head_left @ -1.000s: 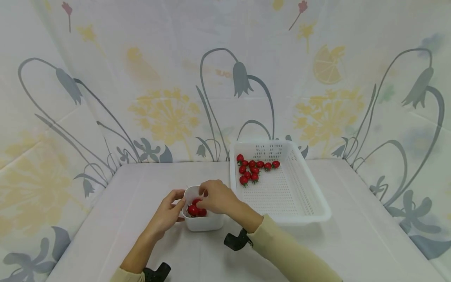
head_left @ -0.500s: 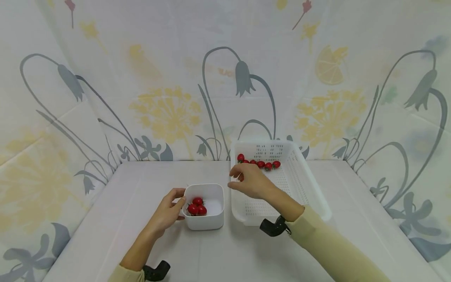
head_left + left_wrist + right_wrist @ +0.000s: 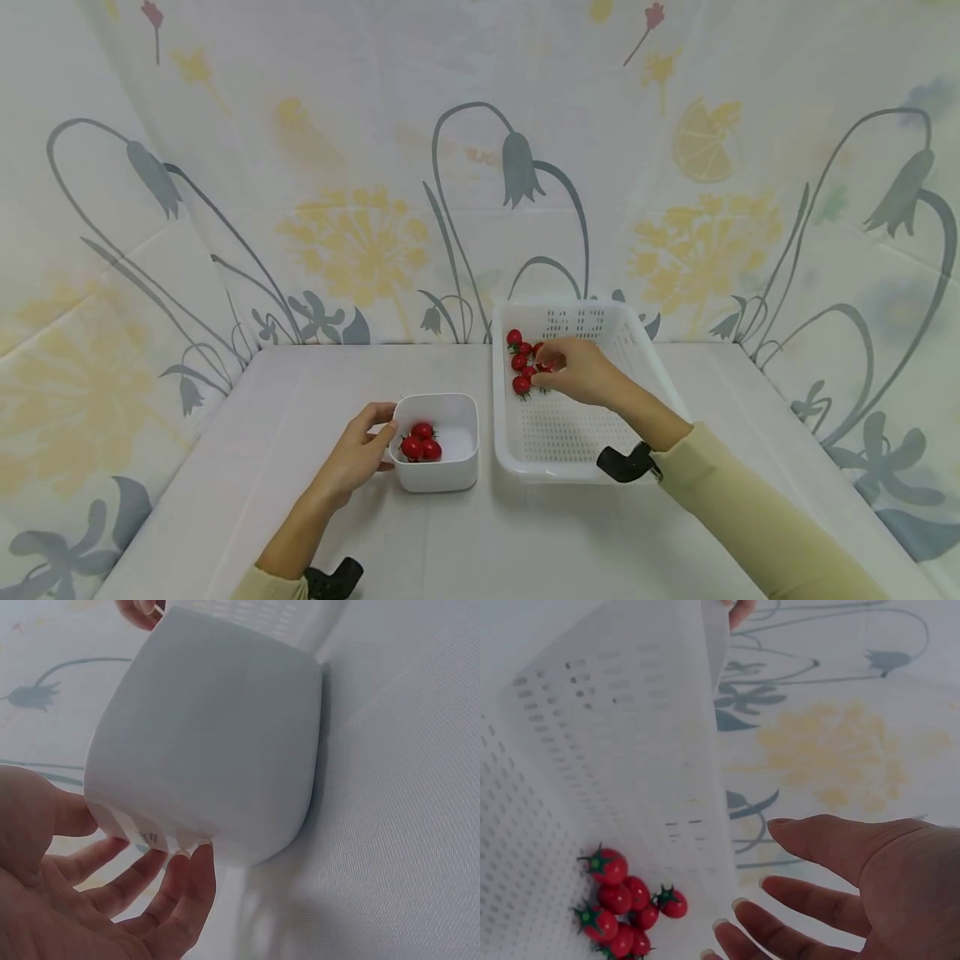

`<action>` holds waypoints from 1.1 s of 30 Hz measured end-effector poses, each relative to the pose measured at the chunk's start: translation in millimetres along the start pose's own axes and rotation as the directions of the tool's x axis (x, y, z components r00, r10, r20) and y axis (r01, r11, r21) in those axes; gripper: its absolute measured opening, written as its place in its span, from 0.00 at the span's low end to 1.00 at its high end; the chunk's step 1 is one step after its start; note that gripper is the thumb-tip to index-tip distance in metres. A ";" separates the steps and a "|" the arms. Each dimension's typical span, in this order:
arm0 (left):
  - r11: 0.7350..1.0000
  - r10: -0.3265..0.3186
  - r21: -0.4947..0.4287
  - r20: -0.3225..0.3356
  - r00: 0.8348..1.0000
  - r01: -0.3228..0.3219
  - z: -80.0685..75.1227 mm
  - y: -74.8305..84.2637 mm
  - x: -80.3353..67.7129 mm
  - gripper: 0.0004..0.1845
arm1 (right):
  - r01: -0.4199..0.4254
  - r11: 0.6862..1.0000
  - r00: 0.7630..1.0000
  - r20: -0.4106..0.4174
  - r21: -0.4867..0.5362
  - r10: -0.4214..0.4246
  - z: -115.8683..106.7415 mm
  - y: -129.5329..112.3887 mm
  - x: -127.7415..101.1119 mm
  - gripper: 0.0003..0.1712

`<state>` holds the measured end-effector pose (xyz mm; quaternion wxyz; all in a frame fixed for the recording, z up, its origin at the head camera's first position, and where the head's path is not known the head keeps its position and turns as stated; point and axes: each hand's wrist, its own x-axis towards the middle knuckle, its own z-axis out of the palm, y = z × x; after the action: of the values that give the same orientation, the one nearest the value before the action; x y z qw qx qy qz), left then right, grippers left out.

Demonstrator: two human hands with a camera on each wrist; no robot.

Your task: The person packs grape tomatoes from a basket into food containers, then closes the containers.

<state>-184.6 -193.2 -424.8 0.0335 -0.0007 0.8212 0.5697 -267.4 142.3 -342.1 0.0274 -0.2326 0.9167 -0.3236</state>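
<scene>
Bright red on the tomatoes (image 3: 412, 448), sharp green on their leafy tops (image 3: 598, 861)! White for the box (image 3: 438, 477), white for the basket (image 3: 592, 437) with its rows of slots, white on the worktop (image 3: 480, 542). Across the pale cloth (image 3: 480, 50), grey-blue bellflowers (image 3: 517, 167), yellow blooms (image 3: 360, 237), a pinkish bud (image 3: 152, 12) upper left. Plain beige sleeves (image 3: 750, 508) below, black wrist cameras (image 3: 626, 463)!
</scene>
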 end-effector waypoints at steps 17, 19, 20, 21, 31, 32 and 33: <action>1.000 -0.007 -0.027 -0.002 1.000 0.007 -0.7 -0.3 0.3 0.18 | -0.121 0.993 0.992 0.028 0.009 0.121 -12.7 47.6 17.4 0.19; 1.000 -0.006 -0.025 -0.002 1.000 0.006 -0.6 -0.5 0.4 0.18 | -0.138 0.990 0.990 0.037 0.009 0.137 -12.6 53.5 20.3 0.20; 1.000 -0.006 -0.024 -0.002 1.000 0.006 -0.5 -0.5 0.3 0.18 | -0.146 0.989 0.989 0.040 0.008 0.146 -12.4 56.4 21.7 0.20; 1.000 -0.007 -0.023 -0.001 1.000 0.007 -0.5 -0.5 0.3 0.18 | -0.156 0.988 0.987 0.042 0.007 0.155 -12.3 59.2 22.9 0.20; 1.000 -0.009 -0.014 -0.001 1.000 0.009 -0.2 -1.4 0.5 0.19 | -0.278 0.948 0.960 0.091 0.152 0.267 -0.1 82.0 35.8 0.16; 1.000 -0.006 -0.012 0.000 1.000 0.006 -0.2 -1.5 0.6 0.19 | -0.301 0.935 0.952 0.106 0.188 0.286 3.3 84.7 36.9 0.17; 1.000 -0.006 -0.011 0.000 1.000 0.006 -0.2 -1.7 0.8 0.19 | -0.327 0.918 0.944 0.122 0.222 0.307 6.6 86.9 37.6 0.17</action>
<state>-185.4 -194.0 -426.4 0.0350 -0.0034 0.8181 0.5739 -335.1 181.1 -396.2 0.1462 -0.0896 0.8945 -0.4129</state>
